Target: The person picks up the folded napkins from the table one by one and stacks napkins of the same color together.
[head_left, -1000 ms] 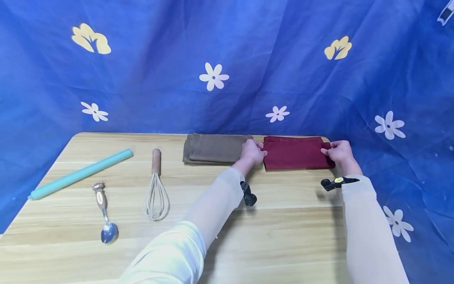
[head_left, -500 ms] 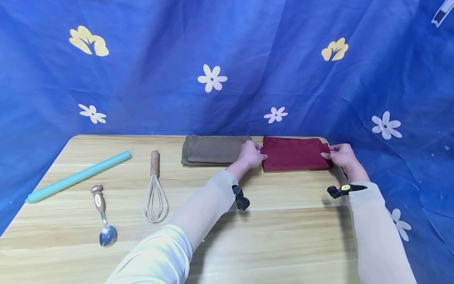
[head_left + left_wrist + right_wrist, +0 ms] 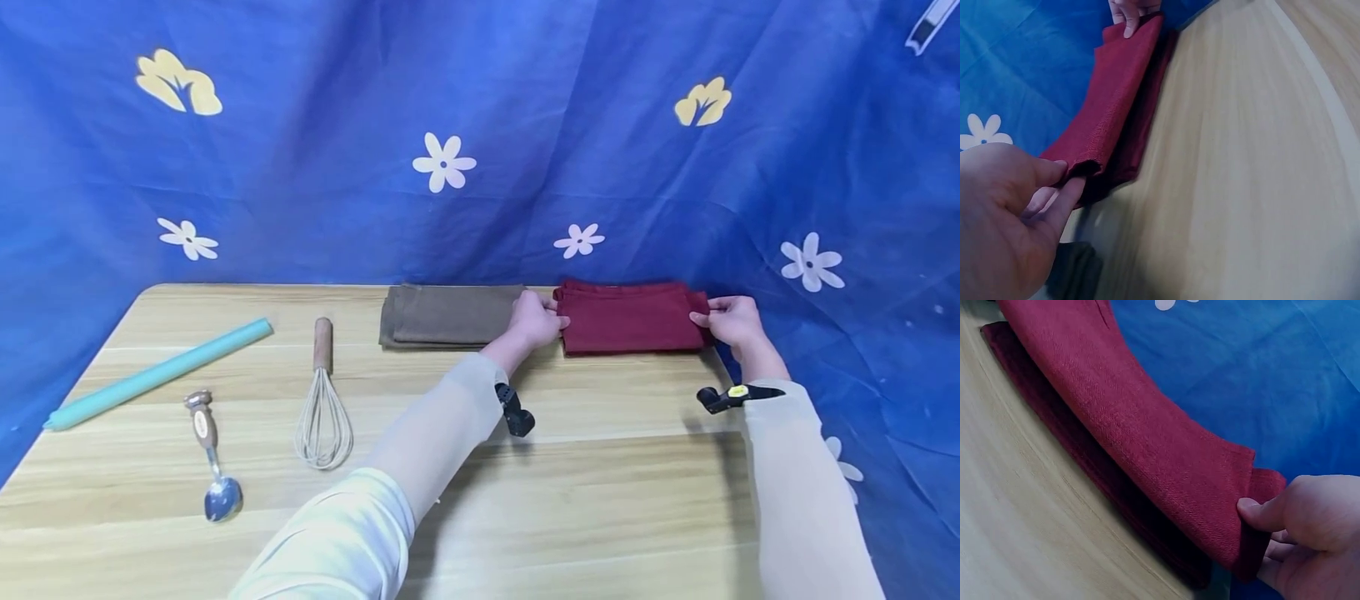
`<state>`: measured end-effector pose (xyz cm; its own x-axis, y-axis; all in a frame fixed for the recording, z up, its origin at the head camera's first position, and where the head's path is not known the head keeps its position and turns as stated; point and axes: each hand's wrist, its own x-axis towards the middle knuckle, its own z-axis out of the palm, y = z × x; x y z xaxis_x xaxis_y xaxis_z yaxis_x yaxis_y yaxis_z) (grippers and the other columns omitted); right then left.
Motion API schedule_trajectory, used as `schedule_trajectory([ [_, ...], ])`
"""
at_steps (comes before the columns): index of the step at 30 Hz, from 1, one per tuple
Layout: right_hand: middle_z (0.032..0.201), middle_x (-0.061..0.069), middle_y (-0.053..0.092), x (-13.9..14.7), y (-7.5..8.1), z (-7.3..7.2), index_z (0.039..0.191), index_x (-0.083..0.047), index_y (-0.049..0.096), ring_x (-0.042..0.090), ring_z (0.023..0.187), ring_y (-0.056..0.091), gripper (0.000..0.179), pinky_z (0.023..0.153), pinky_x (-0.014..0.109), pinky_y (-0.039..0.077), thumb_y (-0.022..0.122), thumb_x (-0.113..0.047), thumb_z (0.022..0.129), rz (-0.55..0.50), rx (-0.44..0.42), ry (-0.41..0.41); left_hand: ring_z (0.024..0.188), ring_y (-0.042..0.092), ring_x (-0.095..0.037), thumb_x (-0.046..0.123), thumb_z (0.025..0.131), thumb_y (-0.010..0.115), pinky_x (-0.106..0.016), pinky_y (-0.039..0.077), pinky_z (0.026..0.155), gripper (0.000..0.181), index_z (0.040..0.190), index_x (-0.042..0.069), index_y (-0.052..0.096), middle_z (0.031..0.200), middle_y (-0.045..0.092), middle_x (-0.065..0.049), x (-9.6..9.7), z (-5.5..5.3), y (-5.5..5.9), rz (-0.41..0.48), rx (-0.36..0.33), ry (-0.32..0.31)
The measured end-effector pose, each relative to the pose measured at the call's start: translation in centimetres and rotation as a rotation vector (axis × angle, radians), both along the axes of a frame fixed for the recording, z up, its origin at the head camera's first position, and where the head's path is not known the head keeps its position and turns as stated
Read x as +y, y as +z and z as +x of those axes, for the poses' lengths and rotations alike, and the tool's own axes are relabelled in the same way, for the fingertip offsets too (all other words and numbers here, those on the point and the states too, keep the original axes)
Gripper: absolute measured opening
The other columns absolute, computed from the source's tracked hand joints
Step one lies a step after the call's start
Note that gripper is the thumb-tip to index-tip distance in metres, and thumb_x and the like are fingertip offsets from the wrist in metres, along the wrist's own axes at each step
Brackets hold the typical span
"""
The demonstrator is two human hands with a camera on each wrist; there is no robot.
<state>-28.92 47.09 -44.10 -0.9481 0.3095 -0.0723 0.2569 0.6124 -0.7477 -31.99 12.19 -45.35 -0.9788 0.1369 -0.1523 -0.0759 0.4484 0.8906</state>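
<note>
Since earlier frame, red cloth (image 3: 630, 318) top layer lifted off desk (image 3: 525, 500). Long axis left-right; left hand (image 3: 534, 321) and right hand (image 3: 731, 321) pinch opposite ends (equally near).

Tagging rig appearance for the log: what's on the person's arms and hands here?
Both hands are bare: left hand, right hand. Each arm wears a sheer, pale cream sleeve down to the wrist. A small black camera is strapped under the left wrist. The right wrist's black camera bears a yellow-green mark. No cables show.
</note>
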Motion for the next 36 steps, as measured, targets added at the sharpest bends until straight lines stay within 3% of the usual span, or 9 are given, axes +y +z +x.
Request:
schedule_trajectory([
  [4, 0.098, 0.005, 0.063, -0.1, -0.5, -0.4, 0.127, 0.017, 0.062, 0.004, 0.084, 0.053, 0.041, 0.076, 0.014, 0.043, 0.074, -0.007, 0.096, 0.007, 0.011, -0.025, 0.1, 0.07, -0.018, 0.016, 0.092, 0.085, -0.03, 0.056, 0.085, 0.025, 0.114, 0.005, 0.078, 0.094, 0.079, -0.003, 0.4, -0.2, -0.7, -0.043, -0.016, 0.002],
  [8, 0.083, -0.001, 0.063, -0.3, -1.2, -0.4, 0.121, 0.016, 0.065, 0.011, 0.083, 0.055, 0.04, 0.071, 0.017, 0.043, 0.079, -0.01, 0.094, 0.048, -0.011, -0.052, 0.103, 0.067, -0.018, 0.019, 0.093, 0.084, -0.03, 0.054, 0.085, 0.02, 0.109, 0.008, 0.079, 0.096, 0.076, 0.0, 0.6, -0.3, -1.1, -0.107, -0.014, -0.011],
  [11, 0.097, 0.012, 0.067, -0.4, -1.6, -0.3, 0.12, 0.015, 0.067, 0.023, 0.095, 0.056, 0.039, 0.075, 0.022, 0.043, 0.077, -0.014, 0.096, 0.075, -0.05, -0.056, 0.096, 0.06, -0.019, 0.02, 0.093, 0.083, -0.029, 0.05, 0.076, 0.014, 0.091, 0.011, 0.073, 0.089, 0.065, 0.0, 0.6, -0.4, -1.0, -0.164, -0.006, -0.043],
  [15, 0.121, 0.026, 0.064, -0.4, -1.8, 0.0, 0.123, 0.014, 0.066, 0.033, 0.109, 0.055, 0.043, 0.083, 0.027, 0.042, 0.074, -0.019, 0.099, 0.1, -0.08, -0.041, 0.08, 0.048, -0.021, 0.018, 0.092, 0.082, -0.03, 0.039, 0.061, 0.041, 0.068, 0.014, 0.049, 0.074, 0.042, -0.001, 0.5, -0.5, -0.8, -0.246, 0.002, -0.094],
  [18, 0.123, 0.028, 0.063, -0.5, -1.8, 0.2, 0.126, 0.014, 0.065, 0.032, 0.109, 0.055, 0.046, 0.084, 0.026, 0.042, 0.074, -0.022, 0.099, 0.099, -0.085, -0.026, 0.077, 0.043, -0.021, 0.017, 0.092, 0.082, -0.03, 0.034, 0.058, 0.052, 0.062, 0.015, 0.04, 0.07, 0.034, 0.0, 0.3, -0.6, -0.7, -0.28, 0.008, -0.101],
  [24, 0.118, 0.024, 0.063, -0.7, -1.5, 0.4, 0.127, 0.016, 0.064, 0.025, 0.1, 0.056, 0.044, 0.077, 0.02, 0.044, 0.076, -0.017, 0.099, 0.035, -0.071, -0.018, 0.088, 0.052, -0.022, 0.02, 0.091, 0.084, -0.03, 0.043, 0.067, 0.041, 0.071, 0.013, 0.049, 0.082, 0.047, -0.003, 0.1, -0.5, -0.6, -0.255, 0.014, -0.072],
  [30, 0.098, 0.01, 0.071, -0.7, -1.8, 0.1, 0.124, 0.015, 0.066, 0.011, 0.085, 0.057, 0.041, 0.071, 0.017, 0.045, 0.076, -0.016, 0.098, 0.042, -0.03, -0.056, 0.108, 0.062, -0.021, 0.021, 0.093, 0.084, -0.032, 0.054, 0.089, 0.02, 0.103, 0.008, 0.073, 0.106, 0.068, -0.005, 0.3, -0.4, -0.6, -0.176, 0.02, -0.036],
  [34, 0.082, -0.003, 0.071, -0.7, -2.2, -0.2, 0.126, 0.016, 0.066, -0.001, 0.072, 0.058, 0.044, 0.066, 0.014, 0.048, 0.078, -0.015, 0.098, -0.004, -0.008, -0.056, 0.106, 0.063, -0.022, 0.021, 0.093, 0.084, -0.032, 0.054, 0.09, 0.02, 0.103, 0.007, 0.075, 0.1, 0.07, -0.005, 0.3, -0.4, -0.8, -0.184, 0.041, -0.019],
  [36, 0.083, -0.001, 0.073, -0.7, -2.3, -0.3, 0.126, 0.017, 0.066, -0.004, 0.069, 0.058, 0.043, 0.064, 0.012, 0.048, 0.078, -0.012, 0.097, -0.033, 0.007, -0.055, 0.102, 0.064, -0.02, 0.021, 0.092, 0.085, -0.031, 0.054, 0.087, 0.019, 0.101, 0.008, 0.075, 0.096, 0.069, -0.003, 0.1, -0.5, -0.7, -0.182, 0.043, -0.016],
])
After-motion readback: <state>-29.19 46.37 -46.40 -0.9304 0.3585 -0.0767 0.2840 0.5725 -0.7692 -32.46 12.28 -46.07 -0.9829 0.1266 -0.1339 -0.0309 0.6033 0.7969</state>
